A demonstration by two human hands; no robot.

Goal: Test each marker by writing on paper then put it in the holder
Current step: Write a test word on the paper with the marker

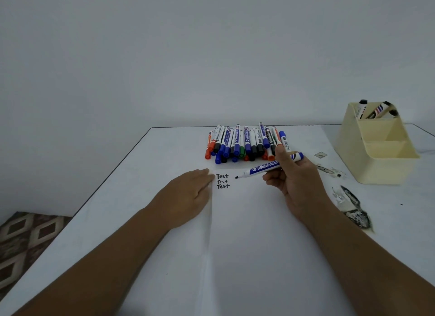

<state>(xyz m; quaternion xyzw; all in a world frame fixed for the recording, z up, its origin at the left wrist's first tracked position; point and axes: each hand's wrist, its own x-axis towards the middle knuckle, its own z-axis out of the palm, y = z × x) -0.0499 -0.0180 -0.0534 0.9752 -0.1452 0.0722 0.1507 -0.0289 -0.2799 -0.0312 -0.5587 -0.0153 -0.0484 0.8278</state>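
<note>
Here, an uncapped marker (266,168) is held in the right hand (294,181), the fingers and thumb being curled round the rear half of the barrel. The long axis is seen to run nearly level, from the blue cap end at upper right to the black tip at lower left. The tip is poised just right of the three words "Test" (222,181) written on the paper (247,233); whether it touches the sheet cannot be told. The coming stroke is judged to turn on this relation: the tip lies left of the gripping fingers, so a downward tilt is needed before a fourth mark can be made.

The left hand (188,193) is laid flat on the paper, fingers straight and together, their tips just beside the writing. A crease is visible running down the sheet under that hand.

Untested markers (244,143), smooth white plastic cylinders with coloured caps, are heaped beyond the writing. The holder (376,162), a cream plastic box with stepped compartments, is placed well apart at far right; a few markers are stood in its rear compartment. The right hand is the nearer to it.
</note>
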